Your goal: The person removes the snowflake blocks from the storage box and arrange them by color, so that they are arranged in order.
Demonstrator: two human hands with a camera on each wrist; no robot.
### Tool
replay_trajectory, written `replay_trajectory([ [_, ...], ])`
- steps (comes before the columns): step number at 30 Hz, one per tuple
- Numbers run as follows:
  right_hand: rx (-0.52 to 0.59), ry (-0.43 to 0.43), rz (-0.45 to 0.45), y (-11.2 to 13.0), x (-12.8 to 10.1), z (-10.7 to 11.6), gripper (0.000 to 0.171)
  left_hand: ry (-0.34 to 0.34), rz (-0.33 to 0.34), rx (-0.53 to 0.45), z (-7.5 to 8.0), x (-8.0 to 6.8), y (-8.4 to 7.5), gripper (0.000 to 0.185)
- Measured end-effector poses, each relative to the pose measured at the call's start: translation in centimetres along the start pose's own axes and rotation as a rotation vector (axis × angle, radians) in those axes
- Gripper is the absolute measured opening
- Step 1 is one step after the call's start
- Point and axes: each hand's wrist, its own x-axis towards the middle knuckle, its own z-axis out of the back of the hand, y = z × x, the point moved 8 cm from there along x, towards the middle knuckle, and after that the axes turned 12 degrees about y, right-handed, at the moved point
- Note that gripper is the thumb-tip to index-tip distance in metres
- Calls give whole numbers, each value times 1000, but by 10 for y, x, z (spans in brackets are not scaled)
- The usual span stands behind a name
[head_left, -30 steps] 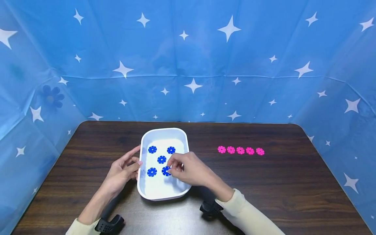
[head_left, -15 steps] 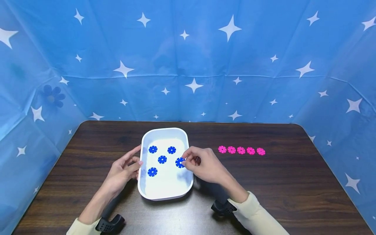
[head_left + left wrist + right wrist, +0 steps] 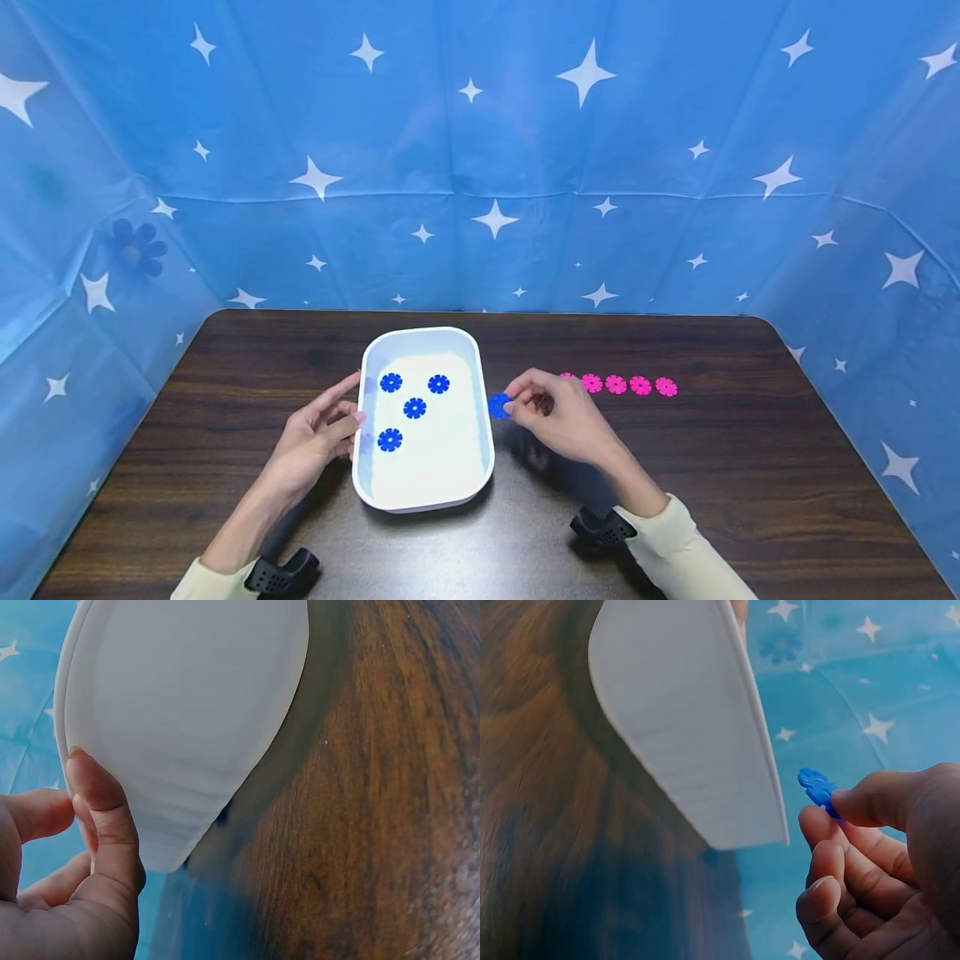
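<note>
A white tray (image 3: 422,503) stands on the dark wooden table, with several blue notched plastic discs (image 3: 415,408) lying flat inside. At its left side my left hand (image 3: 309,442) holds the rim, the thumb on the edge; the left wrist view shows thumb and fingers (image 3: 101,784) at the rim. Just past the tray's right rim, my right hand (image 3: 566,417) pinches another blue notched disc (image 3: 498,406) between thumb and index finger. The right wrist view shows that disc (image 3: 819,787) tilted at the fingertips, apart from the tray wall (image 3: 682,727).
To the right, a row of several pink notched discs (image 3: 616,384) lies on the table (image 3: 712,467); my right hand partly covers the leftmost. A blue curtain with white stars (image 3: 495,167) hangs behind and at both sides. Black wrist cameras (image 3: 281,573) sit on both wrists.
My right hand has lifted a blue disc from the tray's lower right and carried it right, over the rim. The left hand and tray have stayed in place.
</note>
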Motion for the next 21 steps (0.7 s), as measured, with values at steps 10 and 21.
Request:
replay_trajectory([
  [10, 15, -29, -50, -27, -13, 17, 9, 4, 3, -1, 0, 0, 0, 62],
  [21, -6, -70, -152, -62, -25, 29, 10, 3, 6, 10, 0, -1, 0, 62],
])
